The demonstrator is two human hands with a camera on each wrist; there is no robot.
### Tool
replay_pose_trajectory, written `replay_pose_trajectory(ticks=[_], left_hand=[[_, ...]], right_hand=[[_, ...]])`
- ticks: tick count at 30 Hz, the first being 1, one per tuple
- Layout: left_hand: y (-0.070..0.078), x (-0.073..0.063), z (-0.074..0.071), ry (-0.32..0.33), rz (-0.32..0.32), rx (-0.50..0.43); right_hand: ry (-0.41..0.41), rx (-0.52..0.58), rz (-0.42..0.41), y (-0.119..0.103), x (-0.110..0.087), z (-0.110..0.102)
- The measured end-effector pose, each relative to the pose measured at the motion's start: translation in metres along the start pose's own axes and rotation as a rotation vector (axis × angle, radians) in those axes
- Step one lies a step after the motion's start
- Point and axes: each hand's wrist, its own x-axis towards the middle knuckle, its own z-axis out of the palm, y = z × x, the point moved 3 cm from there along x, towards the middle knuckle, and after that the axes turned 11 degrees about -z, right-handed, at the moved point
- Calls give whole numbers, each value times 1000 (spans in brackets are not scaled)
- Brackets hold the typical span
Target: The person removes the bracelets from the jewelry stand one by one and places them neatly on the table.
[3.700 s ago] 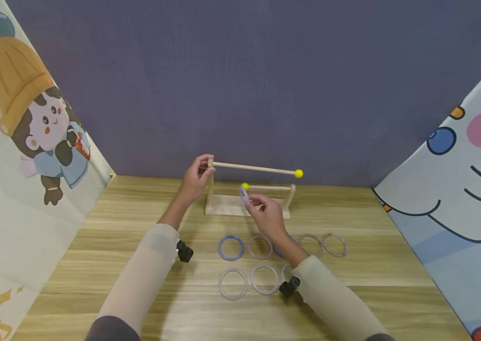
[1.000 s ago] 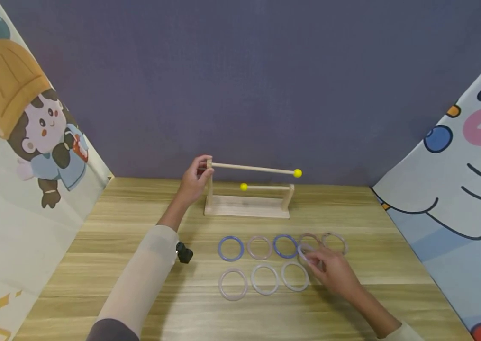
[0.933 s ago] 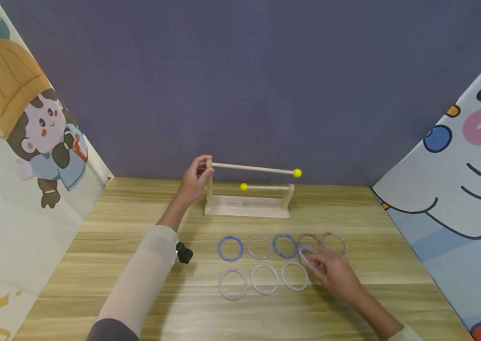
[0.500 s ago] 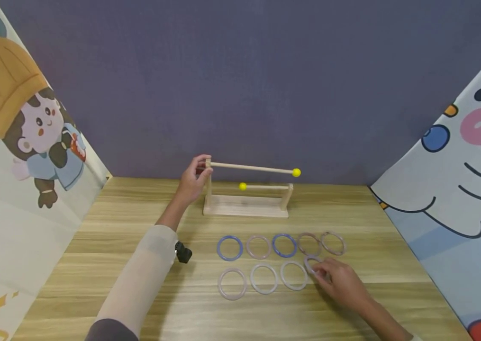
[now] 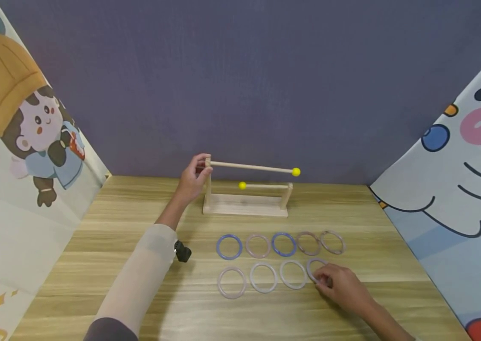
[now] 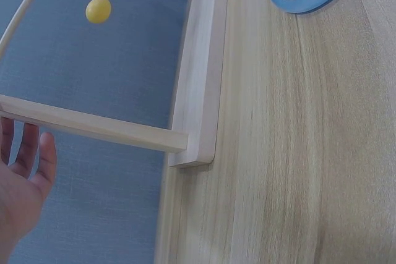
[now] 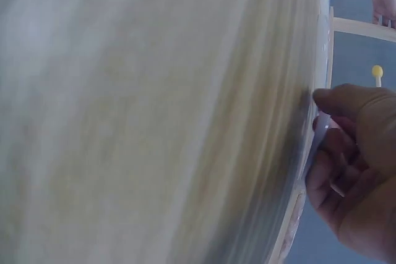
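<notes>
My right hand point(image 5: 344, 286) pinches a pale lilac bangle point(image 5: 310, 269) between thumb and fingers, down at the tabletop, at the right end of the front row of bangles. The bangle lies nearly flat, its near right part hidden by the fingers. In the right wrist view, the thumb and fingers point(image 7: 328, 168) close on the bangle's edge. My left hand point(image 5: 192, 180) holds the top of the tall left post of a wooden bangle stand point(image 5: 244, 205), thumb in front. Two bare rods with yellow ball ends, the upper rod point(image 5: 253, 166) and lower rod point(image 5: 266, 186), extend from its posts.
Behind the front row lies a second row with a blue bangle point(image 5: 218, 251), a pinkish one point(image 5: 247, 248), another blue bangle point(image 5: 284, 255) and brownish ones. White bangles point(image 5: 263, 291) lie in front. A dark wall rises behind the stand; printed panels flank the wooden table point(image 5: 138, 284).
My right hand has carried the lilac bangle from the lower rod's yellow end to the front right, then lowered it flat onto the table. The left hand has stayed on the post.
</notes>
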Motion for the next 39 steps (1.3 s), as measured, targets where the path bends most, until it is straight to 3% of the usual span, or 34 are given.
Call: replay_pose_trajectory(ticks=[11,17,24,32,39], left_hand=[[0,-1,-1,9,0,14],[0,0,0,-14,-8,-4],[3,2,-4,-71,-31,42],[7,-9,-18,-128,-42,101],[31,-26,-32,-111,28,137]], right_hand=[[-63,76,30,11,1,3],[-109,118,49,15,2,1],[-108,127,70,18,10,-6],[0,109,37,19,39,-28],[52,72,4,15,68,-50]])
